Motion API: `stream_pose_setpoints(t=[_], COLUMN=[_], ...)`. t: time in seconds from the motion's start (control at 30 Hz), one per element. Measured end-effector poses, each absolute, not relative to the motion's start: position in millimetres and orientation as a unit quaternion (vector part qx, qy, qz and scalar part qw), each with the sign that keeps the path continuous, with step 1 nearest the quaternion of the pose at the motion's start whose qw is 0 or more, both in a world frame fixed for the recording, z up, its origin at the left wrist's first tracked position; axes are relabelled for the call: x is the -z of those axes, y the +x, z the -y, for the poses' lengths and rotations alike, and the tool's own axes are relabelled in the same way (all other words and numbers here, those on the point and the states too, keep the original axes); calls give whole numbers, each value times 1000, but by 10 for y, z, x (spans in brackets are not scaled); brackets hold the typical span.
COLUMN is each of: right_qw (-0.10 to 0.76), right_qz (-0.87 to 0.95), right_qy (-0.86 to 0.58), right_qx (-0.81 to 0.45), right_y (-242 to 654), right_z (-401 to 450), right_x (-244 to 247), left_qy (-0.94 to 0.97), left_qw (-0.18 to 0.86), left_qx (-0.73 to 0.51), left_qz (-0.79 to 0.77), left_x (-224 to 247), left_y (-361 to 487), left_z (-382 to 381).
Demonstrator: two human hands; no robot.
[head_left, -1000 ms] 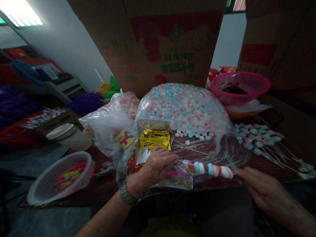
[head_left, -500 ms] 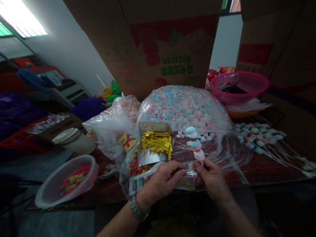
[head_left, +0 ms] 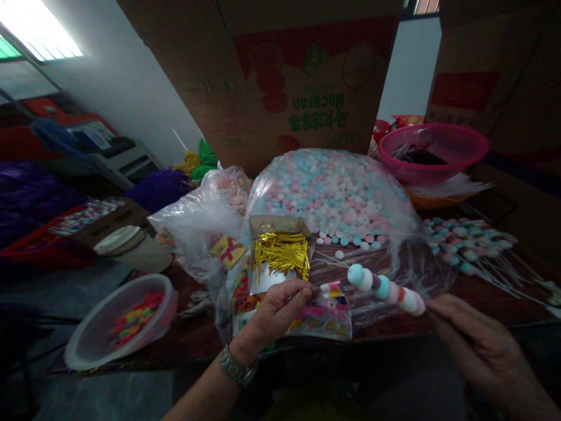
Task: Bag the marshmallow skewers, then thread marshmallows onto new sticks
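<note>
Head view, items left to right, clock positions from frame centre.

1. 8 o'clock: round plastic tub [head_left: 120,321] on the floor, pink rim, holding bright multicoloured candy [head_left: 137,318]. Behind it at 9 o'clock, a lidded cream tub [head_left: 134,248].
2. 9 to 10 o'clock: crumpled clear plastic bag [head_left: 197,216] on the worktop [head_left: 385,326], pink candy inside.
3. 7 o'clock: left hand [head_left: 274,310], metal watch [head_left: 236,365] on the wrist. Left fingers [head_left: 293,290] pinched narrow at the top edge of a printed cellophane bag [head_left: 324,313], which lies on the worktop.
4. Centre: open box [head_left: 280,245] of gold twist ties [head_left: 283,254], just above the left hand.
5. 12 o'clock: big clear sack of pink, blue and white candy [head_left: 333,193], a printed cardboard box [head_left: 284,76] behind it.
6. 3 to 4 o'clock: candy skewer [head_left: 383,290], blue, white and pink pieces, held level in the air just right of the bag's mouth. Right hand [head_left: 477,339] at 4 o'clock, right fingers [head_left: 447,310] closed narrow around the skewer's stick end.
7. 2 to 3 o'clock: pink plastic basket [head_left: 432,155], pile of finished skewers [head_left: 464,251] below it.
</note>
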State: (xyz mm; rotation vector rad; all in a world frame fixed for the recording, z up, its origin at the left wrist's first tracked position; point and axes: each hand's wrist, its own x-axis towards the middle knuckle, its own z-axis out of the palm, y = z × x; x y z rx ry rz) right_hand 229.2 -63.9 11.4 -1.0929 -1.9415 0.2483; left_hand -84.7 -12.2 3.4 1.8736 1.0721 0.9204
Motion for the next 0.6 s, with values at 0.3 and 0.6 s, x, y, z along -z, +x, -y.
stream_pose_setpoints(t=[0.3, 0.6], right_qw=[347, 289], right_qz=[838, 861], right_qy=[-415, -403], right_qx=[77, 113], right_y=[2406, 2480], right_z=[706, 642], right_x=[-41, -192], left_qy=[764, 817], left_qw=[359, 305], left_qx=[-299, -222], left_qz=[-445, -435], left_x=[-138, -231], left_y=[-830, -652], left_z=[90, 93])
